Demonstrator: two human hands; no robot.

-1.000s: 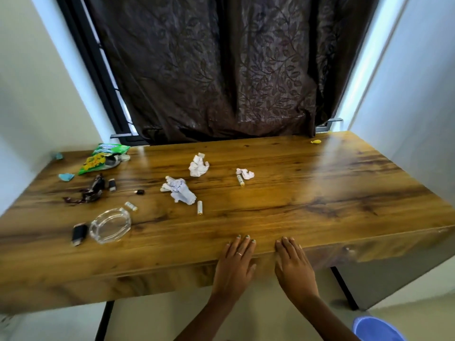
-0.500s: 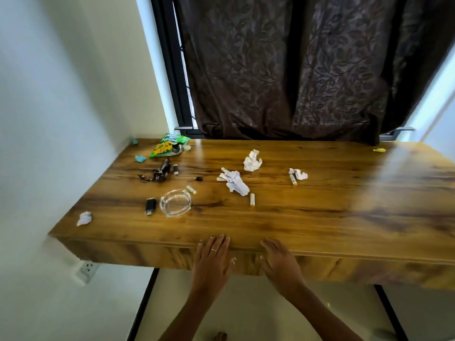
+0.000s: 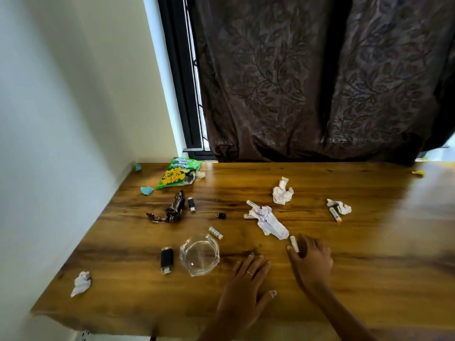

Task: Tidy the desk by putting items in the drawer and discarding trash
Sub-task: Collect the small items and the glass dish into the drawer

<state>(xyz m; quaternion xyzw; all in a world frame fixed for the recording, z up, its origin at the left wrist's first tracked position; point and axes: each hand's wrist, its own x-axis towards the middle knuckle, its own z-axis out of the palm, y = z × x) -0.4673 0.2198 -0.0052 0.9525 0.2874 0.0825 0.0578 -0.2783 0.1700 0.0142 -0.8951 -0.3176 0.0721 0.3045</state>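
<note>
A wooden desk (image 3: 369, 279) carries scattered litter and small items. My left hand (image 3: 243, 289) lies flat and open on the wood, right of a clear glass ashtray (image 3: 199, 254). My right hand (image 3: 311, 260) curls its thumb and fingers around a small white battery (image 3: 294, 243), which still touches the desk. Crumpled white papers lie at the middle (image 3: 269, 222), behind it (image 3: 282, 191), at the right (image 3: 341, 206) and near the front left corner (image 3: 80, 283). A green snack bag (image 3: 178, 173) and a brown wrapper (image 3: 172, 211) sit at the back left.
A black lighter-like item (image 3: 167, 259) lies left of the ashtray. More small batteries (image 3: 216, 233) (image 3: 335, 214), a black-and-white stick (image 3: 191, 205), a tiny black piece (image 3: 221, 215) and blue scraps (image 3: 146, 190) dot the desk. A wall bounds the left; a dark curtain (image 3: 320, 82) hangs behind.
Both hands have left the desk's front edge and come onto the top. My right hand has reached forward to the white battery. The view has swung left and closer.
</note>
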